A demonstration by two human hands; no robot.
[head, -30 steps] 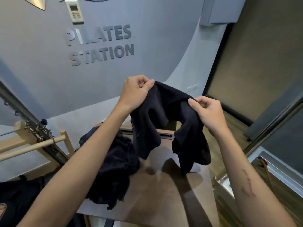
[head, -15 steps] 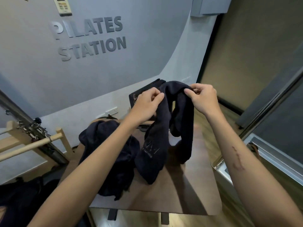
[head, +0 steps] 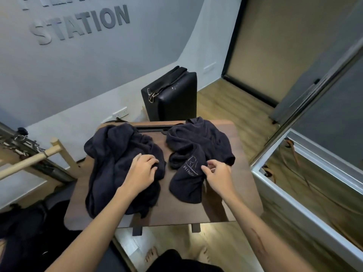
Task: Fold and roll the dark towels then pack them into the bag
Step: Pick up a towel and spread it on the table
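Two heaps of dark towels lie on a small brown wooden table [head: 176,211]. The crumpled pile of dark towels [head: 114,154] covers the left half. My left hand [head: 143,170] rests on the pile's right edge with its fingers curled into the cloth. A single dark towel with a pale "FITNESS" logo [head: 196,152] lies bunched on the right half. My right hand [head: 218,174] sits at that towel's near right edge, thumb and fingertips pinching the fabric. A dark mass [head: 27,232] at lower left may be the bag; I cannot tell.
A black padded case with a strap [head: 174,95] stands on the floor behind the table. A wooden bar and metal frame [head: 39,156] are at the left. A mirrored panel with a metal frame [head: 306,173] runs along the right. My bare feet [head: 151,256] are below the table.
The logo towel, held up in the air by both hands before, now lies on the table. My left hand has shifted onto the left pile. The view has tilted down.
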